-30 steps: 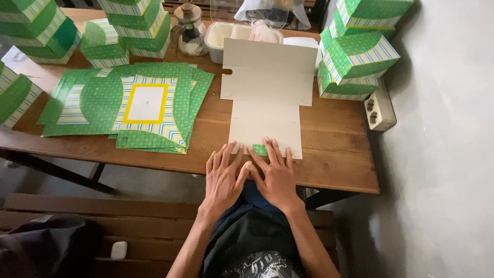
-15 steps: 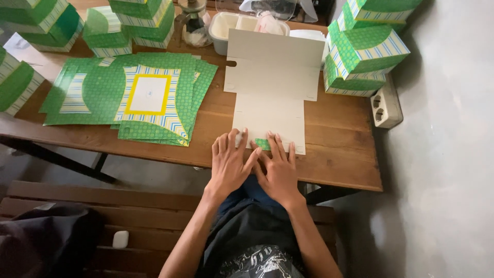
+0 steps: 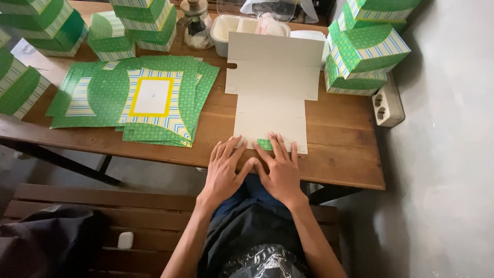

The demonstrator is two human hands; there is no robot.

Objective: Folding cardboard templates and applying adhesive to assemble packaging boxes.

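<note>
Head view looks down on a big wooden desk point(image 3: 339, 154). Its far edge is cut off at the top. Far past the fingers and to the left lies a pile of flat green box sheets point(image 3: 128, 98) with a yellow frame on the top one. Green folded boxes point(image 3: 368, 49) stand stacked up beyond the fingers on the right, and more green boxes point(image 3: 49, 28) stand far off on the left, partly cut off.

Right in front of the fingers lies a flat pale cardboard sheet point(image 3: 272, 87), plain side up. Its near flap is folded over, so a bit of green point(image 3: 264, 144) peeks out between the two hands.

Left hand point(image 3: 225, 170) and right hand point(image 3: 282, 171) lie flat with fingers spread apart, pressing on that near edge. Thumbs almost touch. Palms hide the desk edge under them. A white power strip point(image 3: 387, 105) sits well off to the right.
</note>
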